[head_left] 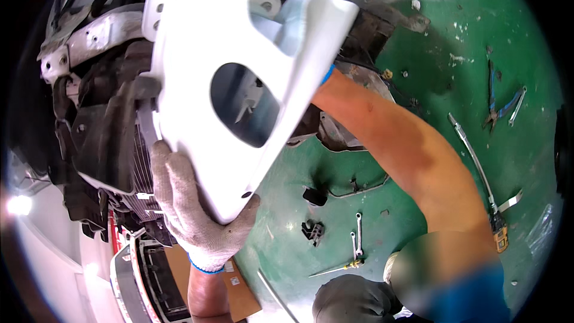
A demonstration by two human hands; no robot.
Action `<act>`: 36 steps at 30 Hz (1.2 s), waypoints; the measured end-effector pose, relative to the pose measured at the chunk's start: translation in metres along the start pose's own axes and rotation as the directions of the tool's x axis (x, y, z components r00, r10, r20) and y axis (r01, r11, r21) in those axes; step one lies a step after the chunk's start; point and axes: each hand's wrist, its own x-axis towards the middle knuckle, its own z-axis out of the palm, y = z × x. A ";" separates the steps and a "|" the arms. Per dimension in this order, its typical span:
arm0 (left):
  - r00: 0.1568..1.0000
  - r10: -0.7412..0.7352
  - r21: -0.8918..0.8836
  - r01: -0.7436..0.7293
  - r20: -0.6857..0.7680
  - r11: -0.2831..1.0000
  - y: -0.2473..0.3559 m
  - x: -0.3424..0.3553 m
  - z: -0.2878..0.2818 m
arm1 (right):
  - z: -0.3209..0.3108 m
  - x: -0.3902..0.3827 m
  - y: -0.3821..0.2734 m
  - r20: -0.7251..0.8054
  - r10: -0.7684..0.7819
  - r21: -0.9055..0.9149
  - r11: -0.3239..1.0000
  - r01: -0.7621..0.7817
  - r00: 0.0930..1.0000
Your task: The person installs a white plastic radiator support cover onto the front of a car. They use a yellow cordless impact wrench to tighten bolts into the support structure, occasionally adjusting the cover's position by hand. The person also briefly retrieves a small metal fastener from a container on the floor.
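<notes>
A white car body panel (191,36) with two rounded cutouts hangs tilted in front of me, its narrow end toward me. My left hand (206,221), in a pale knitted glove, grips this lower end, with the fingers along its left edge and the thumb at the right. My right arm passes behind the panel's right edge, where a blue glove cuff shows. Through the upper cutout a pale shape, apparently my gloved right hand (291,21), is partly seen. Its fingers are mostly hidden, so their grip is unclear.
An opened car front with a radiator (140,149) and dark parts lies left and behind. On the green floor are pliers (492,107), wrenches (359,233), a screwdriver (341,268), a yellow-black power tool (500,230), a black clip (312,233) and cardboard (242,293).
</notes>
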 end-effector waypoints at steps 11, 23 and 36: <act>0.998 -0.035 -0.075 0.032 -0.043 0.997 0.003 0.001 0.003 | -0.013 -0.029 0.007 0.087 0.074 -0.017 0.997 -0.073 0.993; 0.997 -0.041 -0.101 0.033 -0.070 0.994 -0.001 -0.001 0.001 | -0.018 -0.035 0.010 0.145 0.141 0.017 0.989 -0.145 0.979; 0.994 -0.027 -0.149 0.011 -0.109 0.989 -0.003 0.004 -0.004 | -0.031 -0.034 0.015 0.173 0.192 0.016 0.980 -0.197 0.966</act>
